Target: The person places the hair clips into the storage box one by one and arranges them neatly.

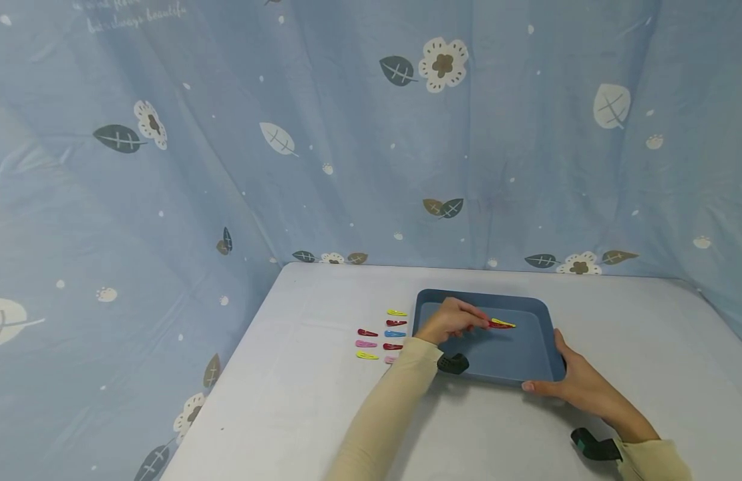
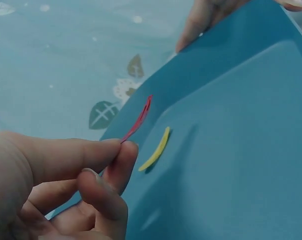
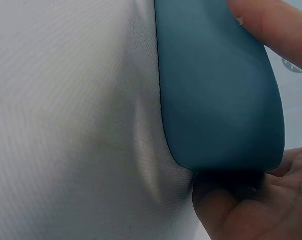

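My left hand [image 1: 451,321] pinches a red snap hair clip [image 2: 140,119] by one end, between thumb and forefinger, above the blue tray [image 1: 509,361]. Just beyond the fingertips in the left wrist view, a yellow hair clip [image 2: 159,151] lies on the tray floor, apart from the red one. At the tray's near right corner my right hand [image 1: 590,386] grips the rim, thumb on the front side and fingers along the right side. The right wrist view shows the tray's outer wall [image 3: 216,95] between thumb and fingers.
Left of the tray, several hair clips lie in two columns on the white table [image 1: 298,387], among them a blue clip [image 1: 395,333], a pink clip [image 1: 366,344] and a yellow clip [image 1: 367,355]. My left forearm passes beside them. A patterned blue curtain [image 1: 346,133] hangs behind the table.
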A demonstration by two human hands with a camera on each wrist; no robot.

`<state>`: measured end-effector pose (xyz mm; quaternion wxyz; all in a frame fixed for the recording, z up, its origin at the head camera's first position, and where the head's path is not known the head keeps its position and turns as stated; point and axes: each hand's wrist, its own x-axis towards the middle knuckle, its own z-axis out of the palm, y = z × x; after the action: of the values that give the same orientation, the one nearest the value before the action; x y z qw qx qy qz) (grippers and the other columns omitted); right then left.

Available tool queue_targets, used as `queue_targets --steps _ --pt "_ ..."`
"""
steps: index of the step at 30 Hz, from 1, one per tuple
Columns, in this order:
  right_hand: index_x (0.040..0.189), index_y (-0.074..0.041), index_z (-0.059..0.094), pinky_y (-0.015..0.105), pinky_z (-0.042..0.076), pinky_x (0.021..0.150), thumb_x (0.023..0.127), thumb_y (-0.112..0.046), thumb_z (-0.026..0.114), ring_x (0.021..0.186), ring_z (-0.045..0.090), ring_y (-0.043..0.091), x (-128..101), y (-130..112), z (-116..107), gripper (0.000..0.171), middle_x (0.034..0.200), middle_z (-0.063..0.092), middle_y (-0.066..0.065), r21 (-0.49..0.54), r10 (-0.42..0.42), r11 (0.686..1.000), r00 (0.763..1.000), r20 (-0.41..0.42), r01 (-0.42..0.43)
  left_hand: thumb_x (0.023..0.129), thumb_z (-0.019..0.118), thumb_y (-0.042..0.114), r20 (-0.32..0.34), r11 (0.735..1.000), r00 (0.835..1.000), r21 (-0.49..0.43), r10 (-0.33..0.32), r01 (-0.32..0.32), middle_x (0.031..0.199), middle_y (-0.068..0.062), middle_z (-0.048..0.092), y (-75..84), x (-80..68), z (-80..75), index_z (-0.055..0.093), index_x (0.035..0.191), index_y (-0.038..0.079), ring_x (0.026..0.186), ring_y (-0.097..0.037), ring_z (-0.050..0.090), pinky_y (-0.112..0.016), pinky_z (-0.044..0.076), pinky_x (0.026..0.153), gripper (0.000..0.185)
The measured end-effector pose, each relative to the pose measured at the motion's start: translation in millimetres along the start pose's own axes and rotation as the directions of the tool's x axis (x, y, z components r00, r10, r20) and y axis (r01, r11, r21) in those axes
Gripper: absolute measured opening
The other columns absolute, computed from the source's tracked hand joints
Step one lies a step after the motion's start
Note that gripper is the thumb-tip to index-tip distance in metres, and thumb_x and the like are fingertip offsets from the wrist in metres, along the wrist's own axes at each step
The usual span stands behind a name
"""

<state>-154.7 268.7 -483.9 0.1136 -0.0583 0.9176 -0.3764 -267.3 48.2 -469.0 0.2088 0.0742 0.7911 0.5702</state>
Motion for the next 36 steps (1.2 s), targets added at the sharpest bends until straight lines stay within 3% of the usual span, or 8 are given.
queue_targets --steps 12,20,32,36 --pt "0.128 -0.005 -0.02 0.056 0.03 0.079 0.065 -0.046 0.064 0.113 0.02 0.048 -0.9 -3.3 1.9 0.113 0.132 0.004 0.032 -0.041 0.008 0.999 0.999 -0.053 -0.011 0.066 0.069 0.018 0.008 0.998 0.999 0.039 -0.045 0.045 0.066 -0.004 0.064 -4.8 8.2 5.0 0.069 0.071 0.017 0.035 -0.013 0.031 -0.026 0.018 0.032 0.005" --pt "0.128 -0.003 -0.02 0.054 0.03 0.079 0.066 -0.045 0.064 0.112 0.022 0.048 -0.8 -3.2 1.3 0.113 0.131 0.005 0.033 -0.034 -0.01 0.999 0.999 -0.054 0.008 0.065 0.069 0.016 -0.029 0.994 0.997 0.072 -0.078 0.08 0.063 -0.001 0.064 -5.0 13.0 11.4 0.069 0.069 0.016 0.038 -0.012 0.035 -0.025 0.019 0.031 0.004" --pt "0.128 -0.004 -0.02 0.055 0.031 0.078 0.065 -0.046 0.064 0.113 0.021 0.048 -1.9 -4.7 2.1 0.114 0.131 0.005 0.032 -0.035 -0.002 0.999 0.998 -0.062 0.0 0.062 0.072 0.018 -0.085 0.986 0.995 0.155 -0.056 0.068 0.055 -0.006 0.06 -4.0 14.3 15.4 0.068 0.062 0.02 0.032 -0.013 0.028 -0.026 0.017 0.031 0.004" --pt "0.128 -0.003 -0.02 0.054 0.032 0.078 0.066 -0.045 0.064 0.112 0.023 0.047 -2.0 -3.4 2.0 0.112 0.132 0.006 0.032 -0.034 -0.013 0.999 0.998 -0.055 0.011 0.06 0.073 0.019 -0.112 0.981 0.993 0.187 -0.034 0.055 0.053 -0.005 0.06 -5.3 16.1 17.8 0.068 0.061 0.021 0.034 -0.013 0.034 -0.026 0.018 0.031 0.005"
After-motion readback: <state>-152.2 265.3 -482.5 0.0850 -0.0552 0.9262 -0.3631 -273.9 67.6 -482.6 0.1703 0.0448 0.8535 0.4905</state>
